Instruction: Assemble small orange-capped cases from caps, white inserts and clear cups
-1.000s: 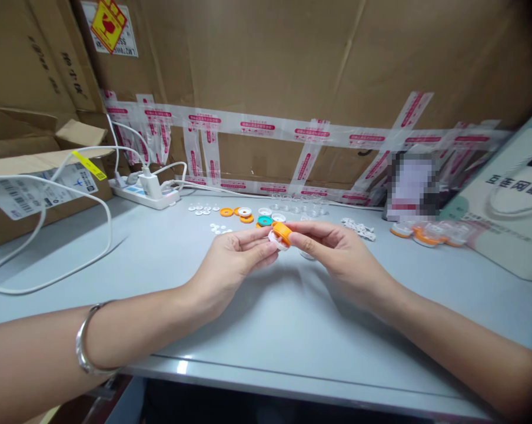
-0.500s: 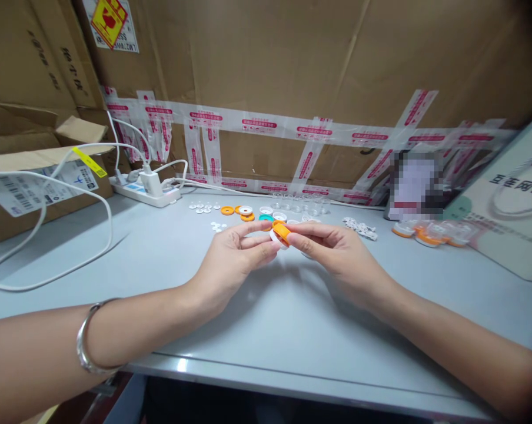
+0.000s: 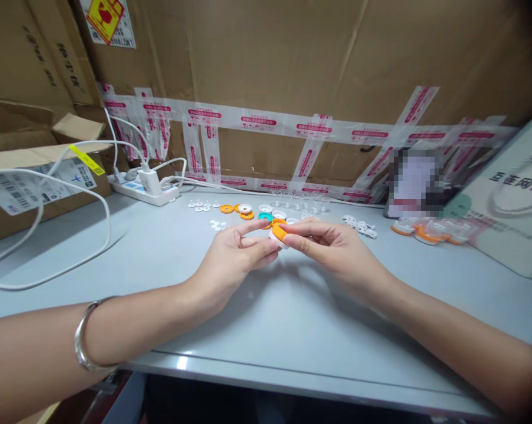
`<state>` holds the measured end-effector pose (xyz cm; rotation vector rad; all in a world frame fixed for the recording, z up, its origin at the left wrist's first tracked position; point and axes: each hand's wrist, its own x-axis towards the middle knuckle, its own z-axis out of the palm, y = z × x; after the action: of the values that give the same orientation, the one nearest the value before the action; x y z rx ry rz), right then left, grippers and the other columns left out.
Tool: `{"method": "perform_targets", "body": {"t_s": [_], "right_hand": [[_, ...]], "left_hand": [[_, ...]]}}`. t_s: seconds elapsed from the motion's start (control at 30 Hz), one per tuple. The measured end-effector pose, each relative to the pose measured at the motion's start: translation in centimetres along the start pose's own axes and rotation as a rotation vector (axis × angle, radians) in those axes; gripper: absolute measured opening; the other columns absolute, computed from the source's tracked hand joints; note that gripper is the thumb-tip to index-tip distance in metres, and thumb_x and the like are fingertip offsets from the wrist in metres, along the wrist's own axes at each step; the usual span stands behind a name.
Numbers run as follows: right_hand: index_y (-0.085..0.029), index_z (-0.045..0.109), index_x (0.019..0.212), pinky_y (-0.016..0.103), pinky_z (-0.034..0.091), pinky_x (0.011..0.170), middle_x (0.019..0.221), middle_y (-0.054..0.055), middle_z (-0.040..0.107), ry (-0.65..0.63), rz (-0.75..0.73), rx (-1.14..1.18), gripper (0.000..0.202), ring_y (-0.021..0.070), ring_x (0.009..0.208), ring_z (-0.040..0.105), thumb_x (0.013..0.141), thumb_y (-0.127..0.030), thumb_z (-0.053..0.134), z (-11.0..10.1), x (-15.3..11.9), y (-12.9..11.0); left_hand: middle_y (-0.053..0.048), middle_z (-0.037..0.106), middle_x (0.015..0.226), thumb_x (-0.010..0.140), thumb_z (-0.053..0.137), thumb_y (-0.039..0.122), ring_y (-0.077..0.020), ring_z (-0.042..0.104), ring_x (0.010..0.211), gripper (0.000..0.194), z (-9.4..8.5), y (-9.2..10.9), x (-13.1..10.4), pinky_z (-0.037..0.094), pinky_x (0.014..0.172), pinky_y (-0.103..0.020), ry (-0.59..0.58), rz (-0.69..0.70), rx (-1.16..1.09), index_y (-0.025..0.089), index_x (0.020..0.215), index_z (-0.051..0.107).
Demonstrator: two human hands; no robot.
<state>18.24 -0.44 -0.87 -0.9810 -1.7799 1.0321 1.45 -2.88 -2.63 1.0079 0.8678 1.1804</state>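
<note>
Above the middle of the table, my left hand [image 3: 237,250] pinches a small white round plastic piece [image 3: 275,237] between thumb and fingers. My right hand [image 3: 325,241] grips an orange plastic ring [image 3: 279,230], tilted and pressed against the white piece. Fingers cover much of both parts, so I cannot tell how they fit together. Just behind the hands lie a teal ring [image 3: 265,218], white rings [image 3: 266,209] and orange rings [image 3: 226,209]. Several clear plastic cups [image 3: 296,202] stand farther back.
Small white pegs [image 3: 204,205] and white discs [image 3: 217,225] lie left of the rings. Printed white pieces [image 3: 358,227] and orange-based clear domes [image 3: 429,233] sit to the right. A power strip [image 3: 146,191], a looping white cable [image 3: 110,229] and an open carton [image 3: 36,194] occupy the left.
The orange ring has turned and now shows more of its outer edge, sitting closer over the white piece. Both hands stay in nearly the same place.
</note>
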Motion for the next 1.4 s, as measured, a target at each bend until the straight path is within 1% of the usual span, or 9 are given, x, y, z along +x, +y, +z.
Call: {"method": "perform_targets", "body": {"t_s": [0.2, 0.37, 0.53, 0.67, 0.9, 1.0, 1.07, 1.2, 1.4], "right_hand": [[-0.026, 0.073, 0.086, 0.035, 0.045, 0.089, 0.097, 0.003, 0.069, -0.017, 0.001, -0.008, 0.018, 0.0191, 0.095, 0.061, 0.074, -0.037, 0.067, -0.2, 0.1, 0.3], [-0.027, 0.074, 0.083, 0.037, 0.043, 0.089, 0.093, 0.003, 0.07, -0.02, -0.018, -0.045, 0.018, 0.02, 0.092, 0.061, 0.073, -0.04, 0.066, -0.4, 0.1, 0.3], [-0.029, 0.074, 0.086, 0.038, 0.042, 0.09, 0.097, 0.002, 0.069, -0.039, -0.035, -0.129, 0.023, 0.0207, 0.094, 0.06, 0.078, -0.046, 0.06, -0.5, 0.2, -0.2], [-0.029, 0.074, 0.083, 0.039, 0.042, 0.09, 0.096, 0.003, 0.069, -0.03, -0.044, -0.174, 0.026, 0.0216, 0.092, 0.06, 0.076, -0.049, 0.06, -0.6, 0.2, -0.4], [-0.03, 0.074, 0.087, 0.038, 0.045, 0.086, 0.091, 0.004, 0.068, -0.032, -0.087, -0.173, 0.024, 0.0203, 0.088, 0.061, 0.074, -0.046, 0.063, -0.6, 0.2, -0.6], [-0.031, 0.074, 0.087, 0.039, 0.046, 0.086, 0.089, 0.004, 0.068, -0.044, -0.109, -0.193, 0.025, 0.0211, 0.087, 0.06, 0.071, -0.048, 0.064, -0.7, 0.1, -0.9], [-0.032, 0.073, 0.088, 0.038, 0.046, 0.085, 0.091, 0.004, 0.068, -0.063, -0.128, -0.195, 0.024, 0.0211, 0.087, 0.06, 0.072, -0.047, 0.064, -0.9, 0.1, -1.0], [-0.033, 0.072, 0.091, 0.038, 0.047, 0.083, 0.092, 0.003, 0.068, -0.104, -0.163, -0.227, 0.019, 0.0203, 0.086, 0.061, 0.075, -0.039, 0.063, -1.2, 0.0, -0.9], [-0.033, 0.072, 0.089, 0.037, 0.047, 0.083, 0.088, 0.002, 0.067, -0.085, -0.202, -0.258, 0.016, 0.0186, 0.084, 0.06, 0.075, -0.031, 0.064, -1.0, -0.1, -0.5]], "left_hand": [[-0.005, 0.072, 0.094, 0.076, 0.068, 0.021, -0.0156, 0.065, 0.093, 0.049, 0.1, 0.1, -0.1, 0.048, 0.093, -0.03, 0.008, -0.001, 0.028, 0.018, 0.122, 0.051], [-0.006, 0.072, 0.094, 0.075, 0.068, 0.021, -0.016, 0.065, 0.095, 0.043, 0.1, 0.0, 0.0, 0.048, 0.093, -0.03, -0.01, 0.018, 0.014, 0.017, 0.116, 0.055], [-0.006, 0.072, 0.092, 0.073, 0.07, 0.022, -0.017, 0.065, 0.095, 0.046, 0.1, 0.1, 0.0, 0.047, 0.094, -0.031, -0.002, 0.023, 0.004, 0.016, 0.116, 0.055], [-0.006, 0.072, 0.092, 0.072, 0.071, 0.023, -0.017, 0.065, 0.095, 0.045, 0.0, 0.1, 0.0, 0.047, 0.093, -0.031, -0.005, 0.021, 0.021, 0.017, 0.114, 0.057], [-0.003, 0.072, 0.097, 0.077, 0.067, 0.021, -0.0123, 0.064, 0.094, 0.03, -0.2, -0.1, 0.0, 0.049, 0.088, -0.022, -0.063, 0.041, -0.021, 0.019, 0.107, 0.063], [-0.002, 0.071, 0.099, 0.077, 0.067, 0.022, -0.0132, 0.064, 0.094, 0.026, -0.3, -0.1, -0.2, 0.05, 0.088, -0.022, -0.101, 0.037, -0.026, 0.02, 0.103, 0.066], [-0.003, 0.071, 0.1, 0.076, 0.068, 0.022, -0.0146, 0.064, 0.095, 0.027, -0.4, -0.1, -0.2, 0.049, 0.089, -0.025, -0.104, 0.025, -0.026, 0.02, 0.102, 0.067], [-0.005, 0.07, 0.1, 0.075, 0.068, 0.022, -0.0164, 0.064, 0.096, 0.028, -0.5, -0.1, -0.3, 0.048, 0.091, -0.027, -0.097, 0.007, -0.023, 0.018, 0.103, 0.066], [-0.006, 0.071, 0.093, 0.074, 0.069, 0.019, -0.0157, 0.064, 0.094, 0.029, -0.6, -0.1, -0.1, 0.048, 0.091, -0.027, -0.067, -0.023, -0.008, 0.015, 0.102, 0.064]]}}
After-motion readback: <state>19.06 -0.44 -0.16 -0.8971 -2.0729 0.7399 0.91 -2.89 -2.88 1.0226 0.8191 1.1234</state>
